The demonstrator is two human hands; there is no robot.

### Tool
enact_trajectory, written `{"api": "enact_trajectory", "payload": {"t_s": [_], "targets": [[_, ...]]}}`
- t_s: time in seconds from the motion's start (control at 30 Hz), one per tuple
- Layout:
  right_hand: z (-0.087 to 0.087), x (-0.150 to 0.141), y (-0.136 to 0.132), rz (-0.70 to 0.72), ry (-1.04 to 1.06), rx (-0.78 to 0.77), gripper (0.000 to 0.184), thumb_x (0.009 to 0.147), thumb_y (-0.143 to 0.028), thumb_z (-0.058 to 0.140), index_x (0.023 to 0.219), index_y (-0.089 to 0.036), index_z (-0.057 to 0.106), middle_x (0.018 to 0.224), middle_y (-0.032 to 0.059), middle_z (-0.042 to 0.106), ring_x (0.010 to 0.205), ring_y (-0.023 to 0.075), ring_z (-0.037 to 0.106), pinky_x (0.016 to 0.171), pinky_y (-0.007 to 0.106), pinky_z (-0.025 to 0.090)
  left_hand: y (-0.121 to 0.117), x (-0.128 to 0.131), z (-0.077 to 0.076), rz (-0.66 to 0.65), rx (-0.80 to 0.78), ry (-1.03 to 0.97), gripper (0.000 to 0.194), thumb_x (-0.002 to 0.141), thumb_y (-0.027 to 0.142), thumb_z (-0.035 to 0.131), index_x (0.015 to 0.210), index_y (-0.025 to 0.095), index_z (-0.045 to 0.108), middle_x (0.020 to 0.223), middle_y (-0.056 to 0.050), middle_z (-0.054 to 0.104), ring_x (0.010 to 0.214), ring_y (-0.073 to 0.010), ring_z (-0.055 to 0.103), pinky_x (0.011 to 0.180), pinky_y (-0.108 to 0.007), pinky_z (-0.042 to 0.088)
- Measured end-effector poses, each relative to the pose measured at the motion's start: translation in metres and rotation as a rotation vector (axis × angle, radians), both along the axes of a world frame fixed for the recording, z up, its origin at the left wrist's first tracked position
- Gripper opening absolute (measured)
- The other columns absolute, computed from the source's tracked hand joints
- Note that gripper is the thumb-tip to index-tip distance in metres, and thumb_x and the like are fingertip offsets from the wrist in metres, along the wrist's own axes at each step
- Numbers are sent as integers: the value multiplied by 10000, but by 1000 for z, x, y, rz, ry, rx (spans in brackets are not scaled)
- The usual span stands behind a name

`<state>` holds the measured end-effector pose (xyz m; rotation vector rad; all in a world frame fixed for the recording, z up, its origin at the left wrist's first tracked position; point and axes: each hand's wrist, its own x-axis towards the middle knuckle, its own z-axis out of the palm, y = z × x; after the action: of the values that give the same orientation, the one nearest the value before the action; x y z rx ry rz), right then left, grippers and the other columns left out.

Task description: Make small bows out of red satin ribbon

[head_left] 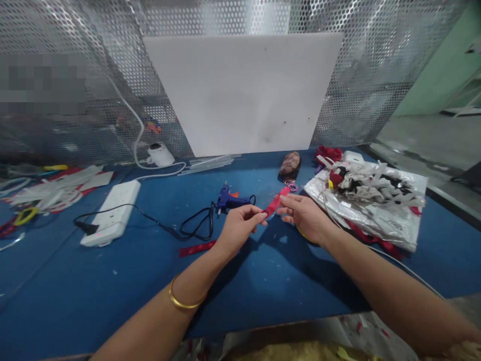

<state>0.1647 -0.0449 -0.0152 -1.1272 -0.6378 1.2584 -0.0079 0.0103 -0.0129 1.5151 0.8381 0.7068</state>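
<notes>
Left hand [242,225] and right hand [300,215]: grips pinching red ribbon [276,202] | plastic bag [376,220]: beneath fabric pieces [376,183], contents unclear

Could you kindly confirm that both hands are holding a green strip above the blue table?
Not quite: the strip is red, not green, as the head view shows. The left hand and right hand do both hold it, above the blue table.

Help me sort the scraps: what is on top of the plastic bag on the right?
A crumpled heap of white and black strips lies on the bag, with some red and yellow. The heap covers the bag's surface beneath, so anything buried there cannot be seen.
</notes>
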Motion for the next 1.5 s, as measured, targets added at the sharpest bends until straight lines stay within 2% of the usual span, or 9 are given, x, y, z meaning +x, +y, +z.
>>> {"api": "enact_trajectory", "payload": {"t_s": [0.1,0.33,0.5,0.67,0.8,0.97,1.07,1.2,1.5], "targets": [[-3,-1,0,-19,-10,0,289,573,-319,826,703,-161,621,604,-18,582,570,88,566,484,174,424,-1,0,0,-29,-13,11,197,748,327,664,754,131,648,670,-19,664,480,-57,435,471,-178,331],[-3,32,15,-403,-83,175,268,602,-318,791,684,-178,577,569,-26,539,520,92,533,472,199,445,5,-5,4,-101,-60,75,200,752,326,672,773,127,682,714,-40,691,494,-56,481,460,-167,334],[-3,32,14,-595,-713,307,471,714,-299,686,1153,-187,558,1136,116,593,1005,247,599,846,406,511,7,-9,5,-129,-180,-31,243,742,359,701,817,128,696,778,-61,705,522,-61,524,504,-168,394],[-8,1,2,3,-1401,700,516,804,-195,579,1310,-224,481,1303,91,541,1237,244,468,1066,471,339,2,-8,7,-159,-326,-127,256,739,333,718,880,120,692,796,-65,700,536,-63,548,503,-159,410],[-18,-4,1,4,-1316,710,294,899,-173,442,1121,-232,625,1022,31,690,981,165,629,1025,407,395,0,-8,6,-210,-382,-165,252,751,315,712,919,128,688,837,-67,703,562,-66,572,524,-163,430],[-14,8,3,-238,-1006,471,272,905,-220,426,1029,-184,665,835,40,683,722,155,639,675,290,525,2,-9,6,-234,-374,-123,231,723,307,738,853,122,694,810,-73,711,554,-71,578,537,-176,441],[-10,9,3,-262,-1064,482,346,853,-167,469,1166,-195,613,998,70,666,863,185,644,793,342,523,2,-9,6,-234,-372,-114,233,718,313,741,842,120,697,799,-73,711,543,-68,573,534,-176,438],[-9,1,1,1,-1298,715,501,822,-95,486,1295,-258,518,1280,72,556,1216,217,489,1020,403,395,0,-9,3,-219,-391,-148,240,731,335,729,851,129,703,818,-64,709,544,-64,571,526,-174,436],[-12,3,2,-104,-918,450,237,865,-182,451,942,-191,675,851,30,686,779,151,625,699,261,482,-2,-11,7,-331,-420,-90,265,762,328,703,942,133,705,887,-92,711,611,-88,617,554,-178,460]]}}
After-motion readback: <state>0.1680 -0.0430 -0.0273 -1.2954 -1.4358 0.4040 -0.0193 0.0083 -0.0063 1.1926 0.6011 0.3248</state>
